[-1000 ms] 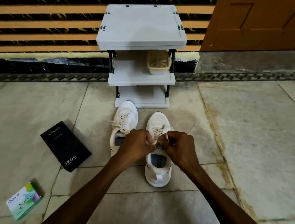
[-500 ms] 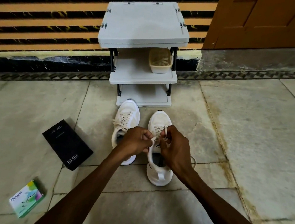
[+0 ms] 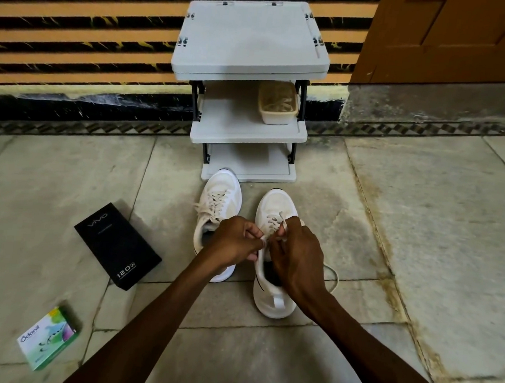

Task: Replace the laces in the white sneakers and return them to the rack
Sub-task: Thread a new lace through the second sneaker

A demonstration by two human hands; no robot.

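Two white sneakers stand side by side on the stone floor, toes toward a grey three-shelf rack (image 3: 247, 130). The left sneaker (image 3: 218, 206) is laced, its lace ends loose on its left side. Over the tongue of the right sneaker (image 3: 268, 295) my left hand (image 3: 235, 241) and my right hand (image 3: 296, 255) meet, each pinching part of its cream lace (image 3: 282, 224). A loop of that lace (image 3: 333, 276) trails on the floor to the right of my right wrist. My hands hide the upper eyelets.
A beige tub (image 3: 278, 102) with pale laces sits on the rack's middle shelf at the right. A black box (image 3: 117, 245) lies on the floor left of the sneakers. A green and white carton (image 3: 48, 337) lies nearer, at the lower left. A striped wall and a wooden door (image 3: 450, 40) stand behind.
My right hand has shifted over the sneaker's tongue and raised a lace strand, and a lace loop now trails to the right. The sneakers have stayed in place.
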